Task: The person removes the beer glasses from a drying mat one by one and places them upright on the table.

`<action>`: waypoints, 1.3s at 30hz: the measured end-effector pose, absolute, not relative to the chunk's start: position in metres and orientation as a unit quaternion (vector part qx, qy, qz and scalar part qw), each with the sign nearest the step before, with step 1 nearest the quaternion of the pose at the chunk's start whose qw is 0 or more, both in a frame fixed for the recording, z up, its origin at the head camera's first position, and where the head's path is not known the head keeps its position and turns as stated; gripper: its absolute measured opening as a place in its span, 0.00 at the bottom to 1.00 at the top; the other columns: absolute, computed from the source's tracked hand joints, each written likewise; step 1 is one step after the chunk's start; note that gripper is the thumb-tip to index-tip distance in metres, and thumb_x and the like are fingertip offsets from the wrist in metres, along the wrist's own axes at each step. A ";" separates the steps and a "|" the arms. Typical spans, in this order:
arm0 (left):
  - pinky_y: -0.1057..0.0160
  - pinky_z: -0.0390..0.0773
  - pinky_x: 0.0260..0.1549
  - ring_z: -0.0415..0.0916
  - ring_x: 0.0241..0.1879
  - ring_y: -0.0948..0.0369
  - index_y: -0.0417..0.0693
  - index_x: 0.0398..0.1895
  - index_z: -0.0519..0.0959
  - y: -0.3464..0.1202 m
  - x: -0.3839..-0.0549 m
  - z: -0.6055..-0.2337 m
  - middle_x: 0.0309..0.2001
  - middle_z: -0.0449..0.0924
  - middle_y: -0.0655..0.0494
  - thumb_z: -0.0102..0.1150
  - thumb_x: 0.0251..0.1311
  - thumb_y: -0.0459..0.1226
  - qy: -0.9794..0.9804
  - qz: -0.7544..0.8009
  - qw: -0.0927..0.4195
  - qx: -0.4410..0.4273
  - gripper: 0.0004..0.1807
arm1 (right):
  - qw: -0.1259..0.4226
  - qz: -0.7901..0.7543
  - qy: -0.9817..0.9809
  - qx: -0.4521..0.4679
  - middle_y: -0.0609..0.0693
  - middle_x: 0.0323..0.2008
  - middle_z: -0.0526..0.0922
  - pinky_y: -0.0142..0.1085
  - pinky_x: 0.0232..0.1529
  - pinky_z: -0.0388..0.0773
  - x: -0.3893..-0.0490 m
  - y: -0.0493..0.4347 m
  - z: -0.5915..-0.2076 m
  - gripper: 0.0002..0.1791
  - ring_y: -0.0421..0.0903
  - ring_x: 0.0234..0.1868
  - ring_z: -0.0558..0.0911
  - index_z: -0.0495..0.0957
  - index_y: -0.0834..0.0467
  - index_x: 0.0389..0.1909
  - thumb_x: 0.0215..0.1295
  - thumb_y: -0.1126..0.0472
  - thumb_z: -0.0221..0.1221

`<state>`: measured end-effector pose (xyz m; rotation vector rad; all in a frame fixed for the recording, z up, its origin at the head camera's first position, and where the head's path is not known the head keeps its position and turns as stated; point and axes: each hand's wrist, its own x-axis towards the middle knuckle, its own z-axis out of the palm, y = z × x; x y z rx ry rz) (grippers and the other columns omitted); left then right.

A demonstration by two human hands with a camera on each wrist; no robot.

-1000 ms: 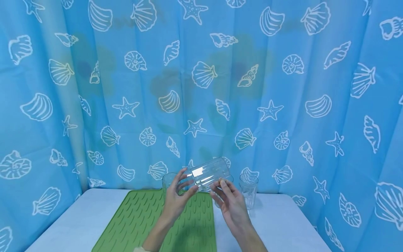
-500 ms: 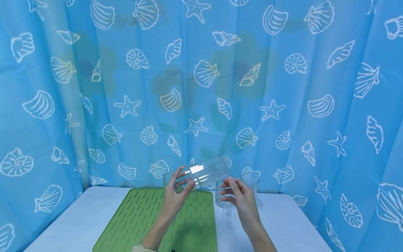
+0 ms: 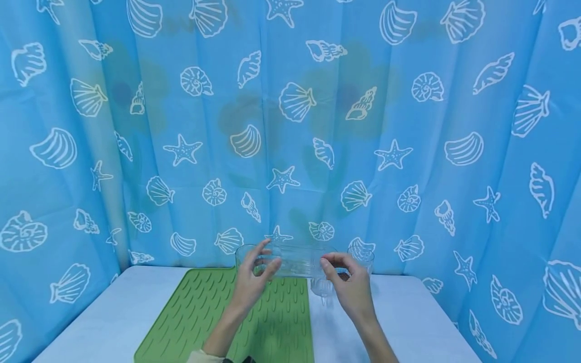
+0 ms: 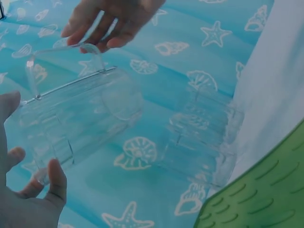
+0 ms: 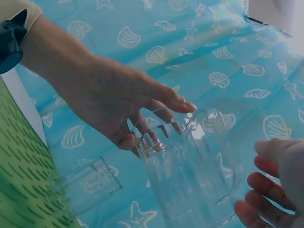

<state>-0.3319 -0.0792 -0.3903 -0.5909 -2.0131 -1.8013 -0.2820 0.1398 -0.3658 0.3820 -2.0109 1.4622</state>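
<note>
My left hand (image 3: 251,277) grips a clear glass mug (image 3: 295,262) by one end, its thumb and fingers spread round the glass. The mug lies on its side in the air over the back of the green mat. In the left wrist view, the mug's handle (image 4: 66,49) points up toward my right hand (image 4: 114,21), whose fingertips are right at it. From the right wrist view, the right hand's loosely bent fingers (image 5: 256,187) stand beside the handle side. The left hand (image 5: 114,95) reaches round the mug's end there.
A ridged green mat (image 3: 218,312) lies on the white table (image 3: 104,307). One clear glass (image 3: 242,252) stands at the mat's back edge. Right of the mat are more clear glassware (image 3: 321,288) and a tall glass (image 3: 366,254). A blue shell-print curtain (image 3: 290,141) hangs behind.
The mug has turned from tilted up at the right to nearly level, and sits slightly lower. My right hand has shifted right, with its fingers off the mug's underside.
</note>
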 end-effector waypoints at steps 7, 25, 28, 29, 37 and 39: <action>0.62 0.86 0.49 0.76 0.52 0.52 0.68 0.70 0.66 -0.076 -0.331 -0.392 0.58 0.70 0.44 0.61 0.65 0.45 -0.730 -0.625 0.175 -0.216 0.30 | 0.359 0.395 -0.806 0.255 0.35 0.40 0.84 0.38 0.45 0.90 -0.279 0.134 -0.367 0.08 0.38 0.46 0.81 0.86 0.46 0.42 0.62 0.55 0.67; 0.64 0.84 0.52 0.73 0.52 0.59 0.63 0.70 0.69 -0.080 -0.328 -0.392 0.62 0.70 0.51 0.61 0.65 0.46 -0.759 -0.582 0.148 -0.250 0.29 | 0.171 0.421 -0.807 0.378 0.49 0.38 0.87 0.27 0.31 0.91 -0.274 0.133 -0.367 0.10 0.37 0.32 0.82 0.84 0.54 0.45 0.70 0.55 0.59; 0.62 0.84 0.53 0.74 0.53 0.58 0.62 0.70 0.68 -0.081 -0.328 -0.390 0.63 0.71 0.51 0.62 0.65 0.46 -0.759 -0.582 0.145 -0.254 0.30 | 0.168 0.415 -0.802 0.396 0.49 0.37 0.86 0.27 0.30 0.91 -0.274 0.132 -0.367 0.09 0.38 0.32 0.83 0.84 0.55 0.43 0.71 0.57 0.57; 0.60 0.84 0.54 0.74 0.54 0.58 0.63 0.71 0.68 -0.081 -0.328 -0.390 0.63 0.71 0.51 0.61 0.65 0.46 -0.759 -0.581 0.146 -0.254 0.30 | 0.168 0.415 -0.800 0.399 0.49 0.37 0.86 0.27 0.30 0.91 -0.273 0.132 -0.366 0.08 0.38 0.32 0.83 0.83 0.55 0.43 0.72 0.58 0.57; 0.50 0.85 0.57 0.74 0.61 0.51 0.72 0.74 0.60 -0.086 -0.326 -0.388 0.66 0.71 0.51 0.62 0.65 0.46 -0.762 -0.577 0.147 -0.254 0.36 | 0.177 0.427 -0.792 0.398 0.50 0.36 0.86 0.28 0.29 0.91 -0.273 0.128 -0.368 0.06 0.39 0.32 0.83 0.82 0.54 0.43 0.72 0.59 0.57; 0.49 0.85 0.58 0.74 0.62 0.50 0.72 0.74 0.59 -0.087 -0.325 -0.387 0.67 0.70 0.50 0.62 0.64 0.47 -0.763 -0.575 0.144 -0.256 0.37 | 0.179 0.431 -0.791 0.395 0.50 0.36 0.86 0.28 0.29 0.91 -0.274 0.129 -0.369 0.06 0.39 0.32 0.83 0.81 0.53 0.42 0.72 0.60 0.56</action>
